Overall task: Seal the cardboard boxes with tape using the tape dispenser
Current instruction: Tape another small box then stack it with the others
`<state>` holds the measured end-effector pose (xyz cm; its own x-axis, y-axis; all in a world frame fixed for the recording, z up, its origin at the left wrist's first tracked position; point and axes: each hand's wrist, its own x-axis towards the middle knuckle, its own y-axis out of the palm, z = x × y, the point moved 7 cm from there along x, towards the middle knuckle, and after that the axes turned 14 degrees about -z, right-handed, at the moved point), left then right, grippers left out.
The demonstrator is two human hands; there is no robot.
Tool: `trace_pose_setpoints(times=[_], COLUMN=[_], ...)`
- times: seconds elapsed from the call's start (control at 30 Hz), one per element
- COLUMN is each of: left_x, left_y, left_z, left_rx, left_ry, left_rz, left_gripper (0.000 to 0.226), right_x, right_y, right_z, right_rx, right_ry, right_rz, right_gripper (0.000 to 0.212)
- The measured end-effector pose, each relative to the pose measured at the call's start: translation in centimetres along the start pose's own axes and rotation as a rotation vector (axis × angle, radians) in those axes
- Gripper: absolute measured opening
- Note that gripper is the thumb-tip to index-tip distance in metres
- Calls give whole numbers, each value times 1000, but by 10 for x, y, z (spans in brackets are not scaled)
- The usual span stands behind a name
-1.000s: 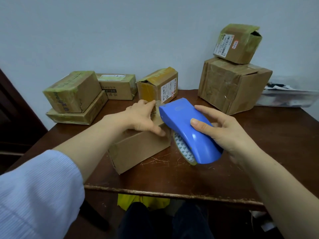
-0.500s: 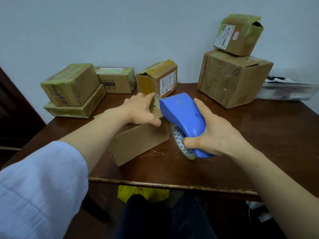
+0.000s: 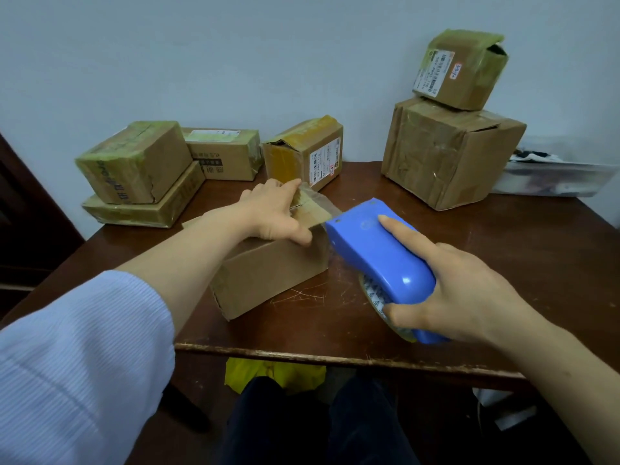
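A plain cardboard box (image 3: 268,276) lies on the dark wooden table (image 3: 503,263) in front of me. My left hand (image 3: 273,213) rests flat on its top, fingers spread over the flaps, thumb at the near edge. A strip of clear tape (image 3: 315,204) runs from the box top to the nose of the blue tape dispenser (image 3: 379,253). My right hand (image 3: 459,293) grips the dispenser from above, forefinger stretched along its back. The dispenser sits just right of the box, with its tape roll (image 3: 375,297) showing underneath.
Other taped boxes stand along the wall: two stacked boxes at the left (image 3: 134,162), a flat one behind (image 3: 224,152), a labelled one in the middle (image 3: 308,151), a large box (image 3: 449,152) with a small one (image 3: 459,68) on top. A clear tray (image 3: 553,177) lies far right.
The right hand has drawn the dispenser right and towards me, away from the box top, pulling tape out. Its forefinger now lies along the dispenser's back. The left hand stays on the box.
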<state>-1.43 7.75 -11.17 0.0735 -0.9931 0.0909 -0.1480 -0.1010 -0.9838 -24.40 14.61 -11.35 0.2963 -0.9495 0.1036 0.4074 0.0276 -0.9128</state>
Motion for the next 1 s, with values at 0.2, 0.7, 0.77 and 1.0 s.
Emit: trace_pose_setpoints(times=[0.2,0.7,0.77,1.0], left_x=[3,2,2,2], left_y=[3,4,3,3], left_z=[-1,-1,-1,-1], left_rx=[-3,-82,-67,-74], left_ry=[-6,-88,-95,-81], left_rz=[8,40,16,13], left_gripper=[116,102,103,114], right_x=[-8,42,47,56], right_y=[-1,-20,-25,3], right_z=[0,47,55,79], right_rx=[-30,-227,-232,-341], right_ry=[-5,-79,-82,-138], right_rz=[66,172,190,385], right_gripper=[98,86,80,55])
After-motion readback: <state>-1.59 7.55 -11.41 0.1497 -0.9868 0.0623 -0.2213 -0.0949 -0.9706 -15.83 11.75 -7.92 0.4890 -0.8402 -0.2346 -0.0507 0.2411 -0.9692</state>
